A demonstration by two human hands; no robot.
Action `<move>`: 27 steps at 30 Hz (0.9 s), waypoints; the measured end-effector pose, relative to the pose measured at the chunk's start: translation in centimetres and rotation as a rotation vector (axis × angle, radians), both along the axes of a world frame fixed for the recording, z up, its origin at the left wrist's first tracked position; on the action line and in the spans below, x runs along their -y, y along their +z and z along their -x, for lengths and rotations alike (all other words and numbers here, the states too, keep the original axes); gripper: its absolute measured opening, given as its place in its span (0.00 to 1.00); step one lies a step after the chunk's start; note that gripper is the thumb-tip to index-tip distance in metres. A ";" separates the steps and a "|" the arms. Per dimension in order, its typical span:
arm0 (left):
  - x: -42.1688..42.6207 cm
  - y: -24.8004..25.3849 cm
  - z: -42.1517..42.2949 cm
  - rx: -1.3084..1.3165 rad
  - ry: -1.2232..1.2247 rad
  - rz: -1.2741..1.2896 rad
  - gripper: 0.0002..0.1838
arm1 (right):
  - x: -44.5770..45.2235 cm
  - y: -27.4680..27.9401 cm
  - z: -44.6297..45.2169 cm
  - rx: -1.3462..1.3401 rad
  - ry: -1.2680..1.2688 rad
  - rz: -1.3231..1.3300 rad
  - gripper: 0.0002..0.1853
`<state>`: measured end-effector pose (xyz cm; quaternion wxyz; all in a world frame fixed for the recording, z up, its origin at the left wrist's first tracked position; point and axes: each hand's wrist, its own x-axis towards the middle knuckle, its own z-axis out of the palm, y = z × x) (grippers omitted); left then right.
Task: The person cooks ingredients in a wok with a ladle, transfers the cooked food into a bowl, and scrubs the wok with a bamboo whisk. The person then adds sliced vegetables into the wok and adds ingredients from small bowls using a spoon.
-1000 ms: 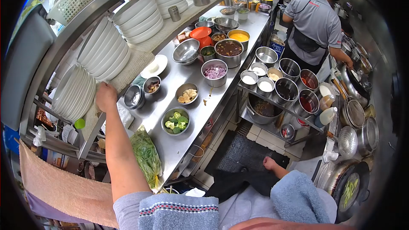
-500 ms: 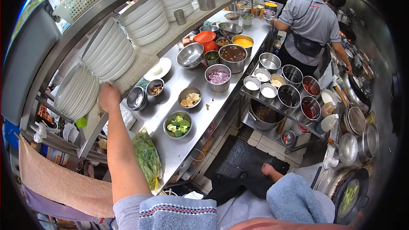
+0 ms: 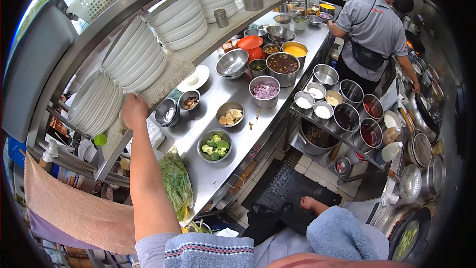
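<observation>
My left hand (image 3: 134, 111) is closed over the edge of the metal shelf, against the woven mat (image 3: 171, 78). Beside it stand stacked white plates (image 3: 95, 103) and white bowls (image 3: 136, 59). Over the floor near the black apron (image 3: 277, 218), my right hand (image 3: 309, 203) hangs with its fingers curled, and nothing shows in it. On the steel counter (image 3: 198, 181) below the shelf are a bowl of broccoli (image 3: 214, 146), a bowl of pale yellow pieces (image 3: 230, 115) and a pot of chopped purple onion (image 3: 265, 92). A plastic bag of greens (image 3: 174, 183) lies at the counter's near end.
A person in a grey shirt (image 3: 379, 30) stands at the stove side ahead. Right of the aisle, a rack holds several sauce pots (image 3: 346, 116). Strainers (image 3: 410, 177) and a wok with greens (image 3: 407, 240) line the right. A black mat (image 3: 282, 183) covers the floor.
The view has shifted slightly, so the counter and shelf sit further right. My left hand keeps its grip on the shelf edge. My right hand has moved slightly left.
</observation>
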<state>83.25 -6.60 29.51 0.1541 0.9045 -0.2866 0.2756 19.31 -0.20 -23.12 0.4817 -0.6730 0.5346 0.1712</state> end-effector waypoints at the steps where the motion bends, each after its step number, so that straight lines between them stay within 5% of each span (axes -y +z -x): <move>1: 0.1 0.0 -0.1 0.000 0.001 -0.004 0.16 | -0.1 -0.6 -0.3 0.001 0.008 0.023 0.13; 12: 0.1 -0.2 -0.3 0.001 -0.018 0.015 0.16 | 1.3 -0.2 -2.6 -0.015 0.166 -0.015 0.17; 20: 0.2 -0.3 -0.3 0.001 -0.023 0.002 0.16 | -0.3 -1.0 -1.0 -0.022 -0.181 0.163 0.09; 27: 0.2 -0.2 -0.2 0.005 -0.022 -0.015 0.16 | -1.7 0.3 1.7 -0.068 -0.202 0.045 0.16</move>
